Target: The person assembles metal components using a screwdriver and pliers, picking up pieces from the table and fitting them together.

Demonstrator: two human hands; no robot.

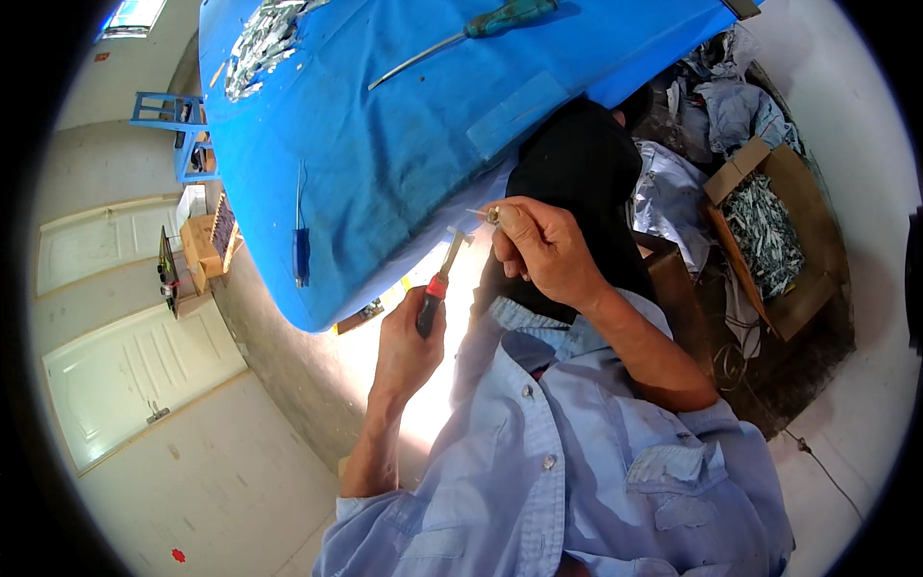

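Observation:
My left hand (409,335) is wrapped round a hand tool (437,287) with a red-and-black handle and a narrow metal shaft. Its tip points up toward my right hand; the exact kind of tool is too small to tell. In my right hand (546,245), thumb and fingers pinch a small thin piece (478,212), pale at its end and mostly covered by the fingers. A narrow gap separates this piece from the tool's tip. Both hands are above my lap, in front of the table covered with a blue cloth (385,173).
On the cloth lie a green-handled screwdriver (510,17), a thin blue-handled screwdriver (302,255) and a pile of silvery slivers (264,48). At right, a cardboard box (817,240) holds more slivers (764,231), beside crumpled plastic bags (735,111). A blue stool (183,115) stands left.

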